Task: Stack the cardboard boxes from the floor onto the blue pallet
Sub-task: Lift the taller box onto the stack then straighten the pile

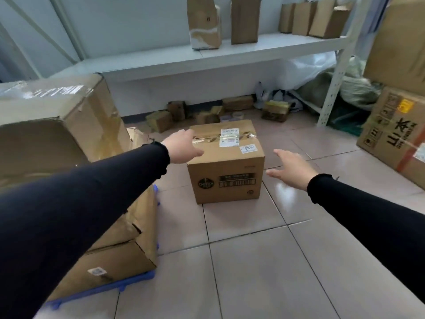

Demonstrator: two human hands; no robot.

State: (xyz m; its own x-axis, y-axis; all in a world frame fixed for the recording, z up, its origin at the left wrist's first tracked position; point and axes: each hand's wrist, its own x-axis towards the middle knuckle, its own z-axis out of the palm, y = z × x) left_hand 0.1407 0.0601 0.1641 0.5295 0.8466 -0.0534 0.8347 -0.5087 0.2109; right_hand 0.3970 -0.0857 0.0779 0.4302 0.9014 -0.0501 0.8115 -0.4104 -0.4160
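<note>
Glossy pale floor tiles (pixel 253 272) with dark grout lines catch soft glare from overhead light. A white metal shelf (pixel 207 58) runs along the pale back wall (pixel 138 19), its perforated upright post (pixel 333 84) standing at the right end (crumpled plastic sheeting (pixel 308 67) is bundled beneath the shelf there).

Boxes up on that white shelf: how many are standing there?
5: two tall boxes mid-shelf, and three leaning boxes together at its right end. Others may be hidden beyond the frame.

Pallet (pixel 101 293) left of box (pixel 226 162) (floor).
</note>
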